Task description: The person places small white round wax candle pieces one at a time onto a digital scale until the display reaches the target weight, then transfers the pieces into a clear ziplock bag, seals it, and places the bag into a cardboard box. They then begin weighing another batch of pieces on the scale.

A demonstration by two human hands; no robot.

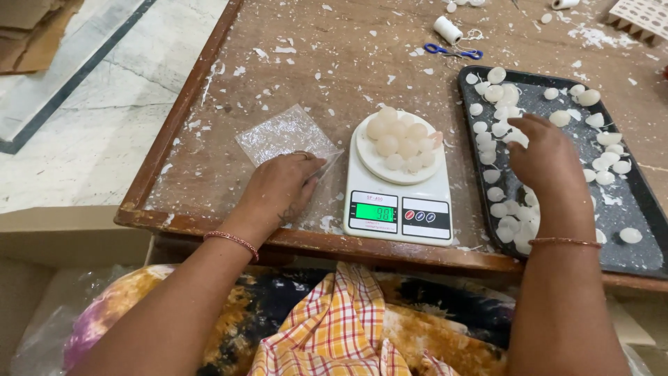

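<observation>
worn brown wooden table (334, 63) | black metal tray (643, 202) of white wax discs at right, right hand (546, 157) over them, fingers curled, grip hidden | white digital scale (399, 209) centred, heaped discs (400, 139) | left hand (278, 188) flat, pinning clear plastic pouch (282, 134)

small home workshop: flake-strewn wooden table (334, 63), digital scale (398, 202), tray (626, 209) of white wax discs (497, 157).

- The scale (398, 186) is white, its display green.
- The discs (400, 139) on it are pale cream.
- The tray (637, 202) is black, speckled white.
- The scissors (454, 51) have blue handles.
- The cloth (334, 327) is yellow-and-red checked.
- The table (334, 63) is brown.
</observation>
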